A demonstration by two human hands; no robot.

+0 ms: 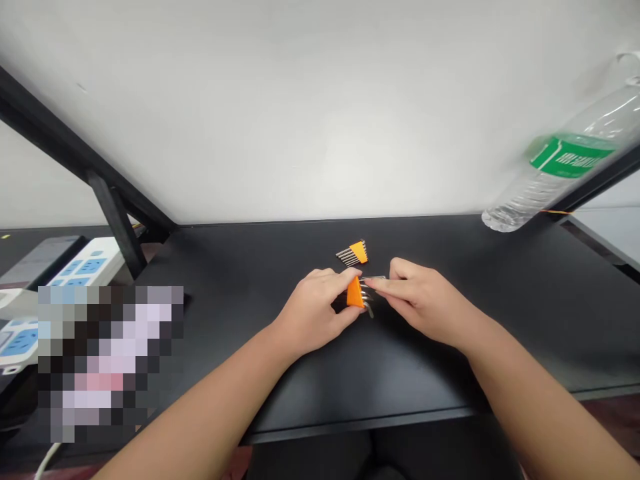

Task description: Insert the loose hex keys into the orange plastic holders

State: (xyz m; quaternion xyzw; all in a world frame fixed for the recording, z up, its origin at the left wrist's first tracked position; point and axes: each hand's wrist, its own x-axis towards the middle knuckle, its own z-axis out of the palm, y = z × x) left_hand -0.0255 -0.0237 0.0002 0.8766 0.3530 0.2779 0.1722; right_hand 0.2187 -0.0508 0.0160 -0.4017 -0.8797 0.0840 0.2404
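An orange holder (355,293) with several metal hex keys sits between the thumb and fingers of my left hand (320,308), above the black table. On its right side, the bent ends of the keys stick out. My right hand (420,297) pinches a metal key (374,277) at the holder's upper right; how far that key sits in the holder cannot be made out. Just beyond my hands, a second orange holder (359,252) lies on the table, with several keys fanned toward the left.
The black table (500,367) meets a pale wall at the back. A clear bottle (570,157) with a green label stands at the back right. White power strips (95,263) and a pixelated patch are at the left, beside a black metal frame (113,213).
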